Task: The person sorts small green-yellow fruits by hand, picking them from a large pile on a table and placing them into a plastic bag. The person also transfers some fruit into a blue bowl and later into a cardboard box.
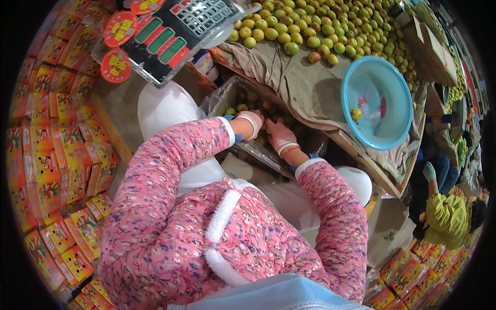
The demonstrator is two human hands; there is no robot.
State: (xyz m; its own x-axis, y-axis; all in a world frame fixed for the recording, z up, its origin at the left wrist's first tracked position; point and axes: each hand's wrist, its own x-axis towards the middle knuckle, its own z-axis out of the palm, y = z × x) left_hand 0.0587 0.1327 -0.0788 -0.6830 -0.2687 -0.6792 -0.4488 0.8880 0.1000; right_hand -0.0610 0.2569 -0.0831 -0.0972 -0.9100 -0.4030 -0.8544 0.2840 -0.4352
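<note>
In a pink glove, my left hand [252,121] reaches into a box lined with clear plastic [217,101] that stands between my knees. Shadowed green-brown jujubes [248,101] lie inside it. My right hand [281,135], gloved alike, is over the same fruit, just right of my left hand and close to its fingertips. Both hands point away from me, with their fingers down among the jujubes. Whether either one grips a fruit is hidden by the gloves and the shadow.
Beyond the box, a cloth-covered sorting table [279,73] bears many loose jujubes [329,31]. A blue plastic basin [378,141] there holds one jujube [355,114]. A digital scale [166,38] stands at upper left. Printed cartons [46,162] are stacked left; a person [445,217] sits at right.
</note>
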